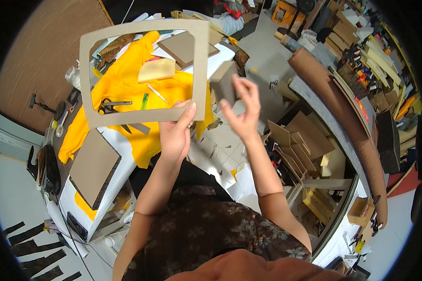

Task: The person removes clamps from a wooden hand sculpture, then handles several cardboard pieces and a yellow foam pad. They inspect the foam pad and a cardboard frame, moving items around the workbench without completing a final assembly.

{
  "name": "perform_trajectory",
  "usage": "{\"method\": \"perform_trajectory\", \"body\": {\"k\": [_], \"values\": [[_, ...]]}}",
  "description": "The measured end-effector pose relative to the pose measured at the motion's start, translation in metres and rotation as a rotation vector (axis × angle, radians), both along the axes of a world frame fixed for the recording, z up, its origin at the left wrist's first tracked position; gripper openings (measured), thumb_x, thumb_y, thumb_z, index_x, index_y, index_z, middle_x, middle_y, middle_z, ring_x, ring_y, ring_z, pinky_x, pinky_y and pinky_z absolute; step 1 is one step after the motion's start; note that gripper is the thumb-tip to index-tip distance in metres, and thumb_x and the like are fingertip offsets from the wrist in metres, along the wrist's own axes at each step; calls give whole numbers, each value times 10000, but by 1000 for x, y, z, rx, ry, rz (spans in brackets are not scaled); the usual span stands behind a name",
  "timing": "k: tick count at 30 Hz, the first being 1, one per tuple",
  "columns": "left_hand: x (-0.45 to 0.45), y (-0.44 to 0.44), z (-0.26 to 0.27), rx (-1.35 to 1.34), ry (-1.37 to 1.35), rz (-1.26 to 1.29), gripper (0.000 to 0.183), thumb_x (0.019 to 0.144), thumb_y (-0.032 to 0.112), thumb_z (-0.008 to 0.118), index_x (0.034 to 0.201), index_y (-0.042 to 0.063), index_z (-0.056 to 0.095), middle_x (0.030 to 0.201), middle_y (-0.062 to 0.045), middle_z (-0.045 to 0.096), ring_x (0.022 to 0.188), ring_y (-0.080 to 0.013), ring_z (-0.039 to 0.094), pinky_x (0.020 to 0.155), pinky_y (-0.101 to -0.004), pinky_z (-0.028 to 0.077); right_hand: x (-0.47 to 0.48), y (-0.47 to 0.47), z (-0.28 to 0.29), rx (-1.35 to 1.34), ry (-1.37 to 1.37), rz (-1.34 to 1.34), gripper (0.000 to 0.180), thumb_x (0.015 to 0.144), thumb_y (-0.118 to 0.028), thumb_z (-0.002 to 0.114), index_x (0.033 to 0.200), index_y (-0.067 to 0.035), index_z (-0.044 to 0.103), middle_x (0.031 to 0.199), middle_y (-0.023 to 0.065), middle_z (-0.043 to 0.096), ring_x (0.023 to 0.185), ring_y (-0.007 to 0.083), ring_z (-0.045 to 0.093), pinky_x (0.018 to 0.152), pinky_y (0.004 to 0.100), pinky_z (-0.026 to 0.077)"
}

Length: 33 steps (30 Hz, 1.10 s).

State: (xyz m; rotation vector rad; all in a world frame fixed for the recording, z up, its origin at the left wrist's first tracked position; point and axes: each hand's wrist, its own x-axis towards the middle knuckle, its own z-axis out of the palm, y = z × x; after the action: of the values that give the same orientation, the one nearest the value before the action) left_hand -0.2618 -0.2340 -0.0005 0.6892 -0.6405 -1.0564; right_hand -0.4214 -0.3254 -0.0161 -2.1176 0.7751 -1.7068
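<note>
My left hand [177, 131] grips the lower right corner of a flat grey-beige cardboard frame [144, 115], thumb on its face. Through its opening show a yellow cloth [126, 80], a pale foam block [157, 70], a white pencil-like stick [158, 93], a green-cased cutter or similar small tool [145, 101] and dark-handled scissors [107, 106]. To the right, my right hand [244, 109] is raised with its fingers apart, slightly blurred. Just beyond its fingertips is a blurred grey-brown block-like piece [225, 82]; whether they touch, I cannot tell.
A brown-grey board [95, 165] lies on the white table at left. Cardboard pieces [295, 140] stand below on the right. A long brown fabric roll [348, 119] lies along the right-hand surface. Scraps [214, 151] litter the floor. A small hammer-like tool [40, 104] lies far left.
</note>
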Motion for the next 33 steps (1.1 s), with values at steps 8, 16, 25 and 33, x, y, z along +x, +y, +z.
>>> {"method": "perform_trajectory", "body": {"k": [8, 16, 25, 33], "values": [[-8, 3, 0, -24, 21, -43, 227, 924, -3, 675, 1144, -57, 670, 1014, -44, 654, 907, -110, 583, 820, -254, 447, -11, -16, 9, 6, -31, -82, 655, 716, -240, 788, 1321, -56, 614, 1218, 193, 585, 1093, 302, 598, 926, 412, 497], [-5, 11, -9, 55, 55, -97, 271, 964, 28, 632, 1227, -30, 603, 1121, -76, 667, 1016, -148, 624, 878, -303, 494, -1, 45, 19, 209, -109, 597, 748, 700, -248, 827, 1338, 31, 552, 1361, 183, 535, 1190, 285, 569, 1062, 409, 420], [47, 61, 21, 142, -589, 133, 550, 1086, 411, 355, 1038, -46, 657, 874, -97, 682, 802, -168, 664, 693, -298, 529, -25, 58, 8, 397, -34, 607, 726, 708, -196, 844, 1322, 69, 564, 1290, 170, 527, 1212, 257, 546, 1046, 390, 438], [37, -2, 31, 115, -445, -22, 70, 944, 42, 676, 944, 15, 611, 864, 20, 604, 804, -51, 620, 712, -234, 569, -23, 58, 5, 300, -32, 601, 661, 686, -197, 831, 1284, -1, 628, 1265, 177, 598, 1160, 259, 596, 972, 363, 480]]}}
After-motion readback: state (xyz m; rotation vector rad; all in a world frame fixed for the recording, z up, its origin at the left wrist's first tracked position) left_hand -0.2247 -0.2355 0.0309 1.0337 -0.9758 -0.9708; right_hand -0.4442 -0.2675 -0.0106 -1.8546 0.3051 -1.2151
